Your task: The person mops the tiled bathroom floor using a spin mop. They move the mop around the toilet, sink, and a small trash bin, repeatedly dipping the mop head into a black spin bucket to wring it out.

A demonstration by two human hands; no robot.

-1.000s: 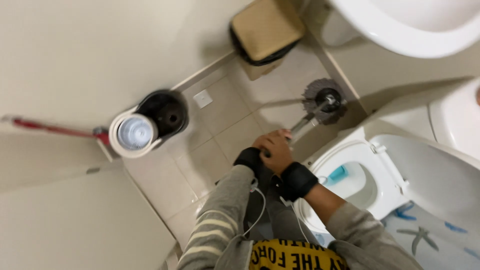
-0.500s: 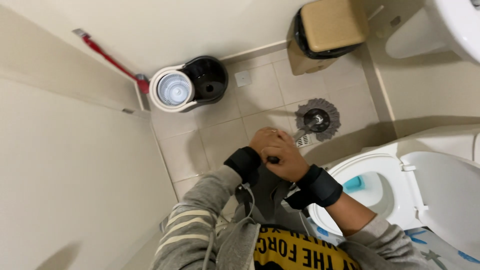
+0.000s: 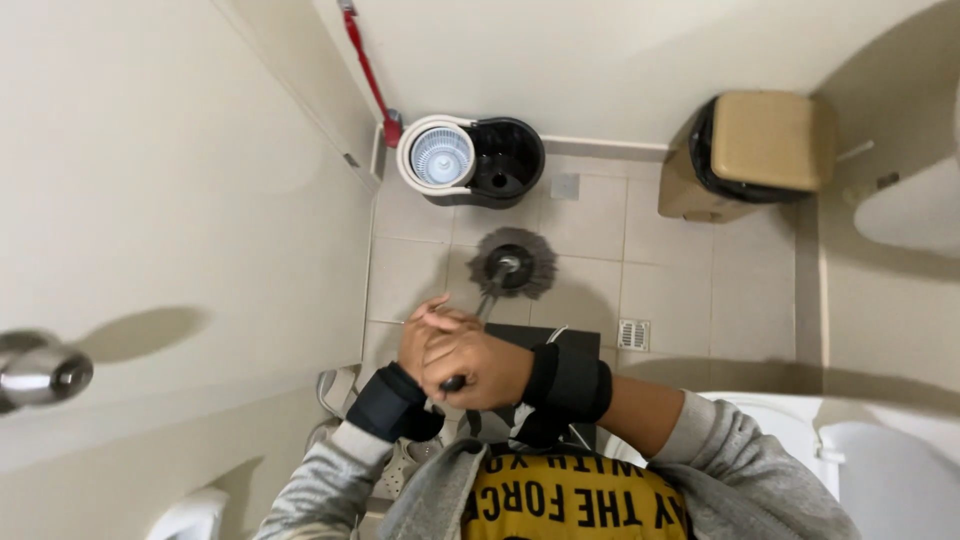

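Both my hands grip the top of a thin mop handle (image 3: 489, 298) close to my chest. My left hand (image 3: 424, 335) is wrapped around the handle and wears a black wrist band. My right hand (image 3: 482, 368) sits over it, also with a black wrist band, and the dark handle end pokes out below its fingers. The handle slopes down and away to a round grey mop head (image 3: 513, 262), which lies flat on the beige tiled floor (image 3: 590, 220).
A spin mop bucket (image 3: 472, 160) with a white basket stands against the far wall, a red-handled tool (image 3: 368, 75) leaning beside it. A bin with a tan lid (image 3: 755, 150) is at the right. A floor drain (image 3: 634, 334), a toilet (image 3: 860, 460) and a door handle (image 3: 40, 370) surround me.
My view has swung left, bringing the bucket and bin to the top. The mop head has moved from near the toilet toward the bucket. Both hands kept hold of the handle.
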